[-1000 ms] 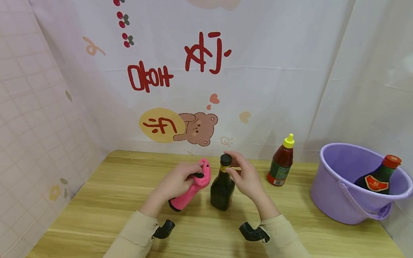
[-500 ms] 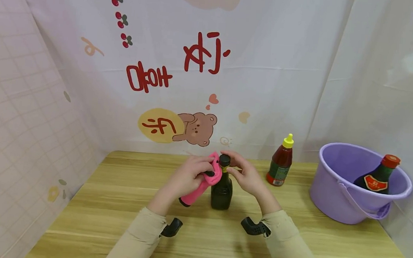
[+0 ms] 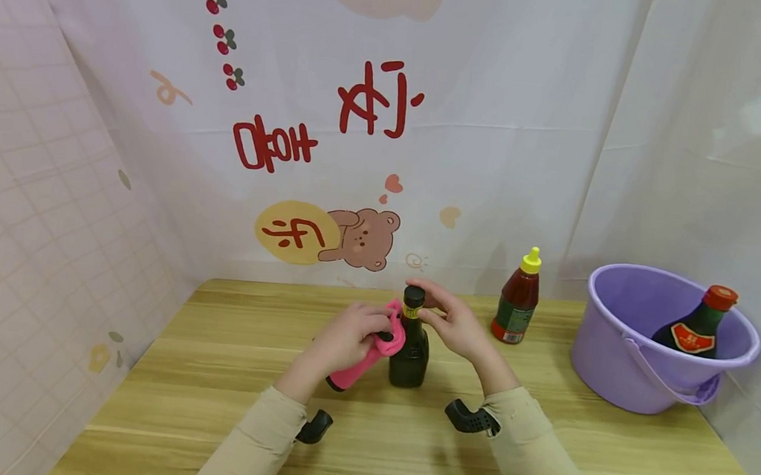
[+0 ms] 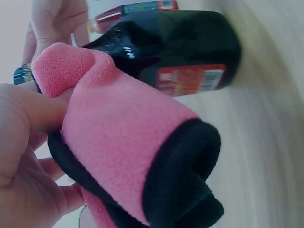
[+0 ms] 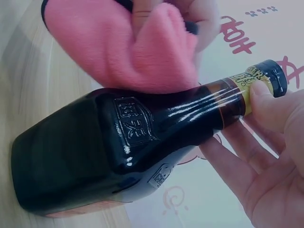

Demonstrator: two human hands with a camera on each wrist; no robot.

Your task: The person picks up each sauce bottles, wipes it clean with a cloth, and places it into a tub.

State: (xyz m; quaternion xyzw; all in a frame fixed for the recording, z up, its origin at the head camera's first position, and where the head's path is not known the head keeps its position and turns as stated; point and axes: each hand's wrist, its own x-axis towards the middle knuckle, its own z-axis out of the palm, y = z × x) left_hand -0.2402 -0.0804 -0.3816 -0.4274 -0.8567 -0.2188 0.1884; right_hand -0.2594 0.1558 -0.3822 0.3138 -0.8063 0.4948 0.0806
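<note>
A dark sauce bottle [image 3: 409,363] with a black cap and a yellow neck band stands upright on the wooden table. My right hand [image 3: 457,329] holds it by the neck, thumb on the band and fingers behind, as the right wrist view shows. In my left hand [image 3: 348,337] a pink cloth [image 4: 118,123] with black edging is gripped, bunched at the top, its lower part hanging down. The cloth lies against the bottle's shoulder [image 5: 128,123] in the right wrist view. A red label [image 4: 190,78] shows low on the bottle in the left wrist view.
To the right stands a red sauce bottle [image 3: 517,304] with a yellow nozzle cap. Beyond it is a purple bucket [image 3: 619,361], with a red-capped dark bottle [image 3: 695,337] leaning inside. A printed white curtain [image 3: 496,127] hangs behind the table [image 3: 390,454].
My left hand has carried the cloth rightward to the bottle, rising and then dipping slightly against its side. The right hand has stayed at the bottle's neck.
</note>
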